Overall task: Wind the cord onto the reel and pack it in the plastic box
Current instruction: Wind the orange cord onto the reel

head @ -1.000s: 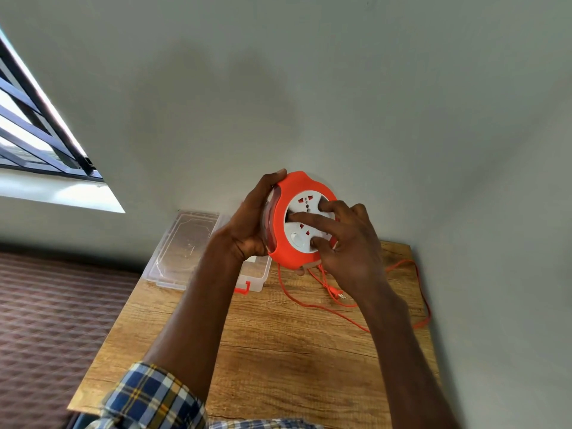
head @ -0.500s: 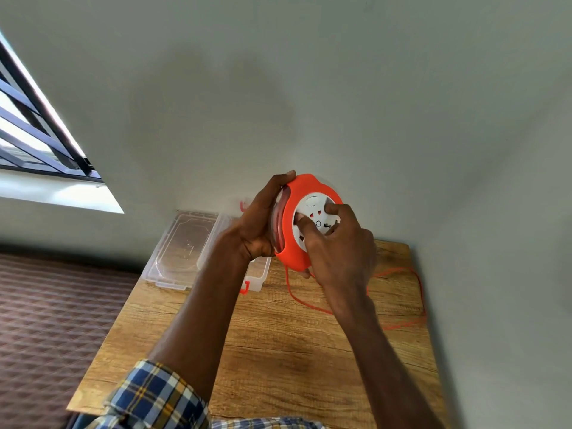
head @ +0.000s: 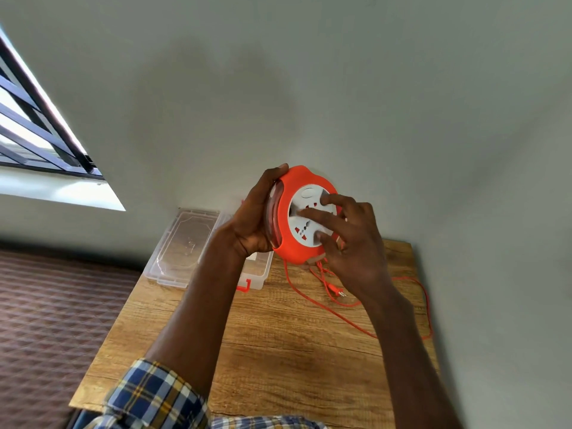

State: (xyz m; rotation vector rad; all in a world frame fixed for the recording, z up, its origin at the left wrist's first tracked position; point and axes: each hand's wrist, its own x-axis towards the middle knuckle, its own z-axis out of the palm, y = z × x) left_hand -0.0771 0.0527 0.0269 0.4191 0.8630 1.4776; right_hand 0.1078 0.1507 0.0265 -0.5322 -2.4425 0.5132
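Nearest the camera, a plaid sleeve [head: 154,394] leads up the left forearm over the wooden bench [head: 278,351]. Above the bench, the reel [head: 297,239] is held in the air, its white socket face turned toward the camera. The left hand [head: 255,221] grips the reel's orange rim from the left, thumb hooked over the top edge. The right hand [head: 353,243] presses spread fingertips [head: 325,199] on the white face, fingers fairly straight, apparently to turn it.

Below the reel, the cord [head: 340,317] hangs from its lower edge and lies in loose loops on the bench, its plug [head: 339,293] just under the reel. Much cord is unwound, so winding looks only part done. The cord seems thin, limp and tangle-prone; the reel looks rigid and light, best held by its rim.

Left of the reel and beyond it, the plastic box [head: 260,270] stands open on the bench, its clear lid [head: 182,243] alongside, against the wall.
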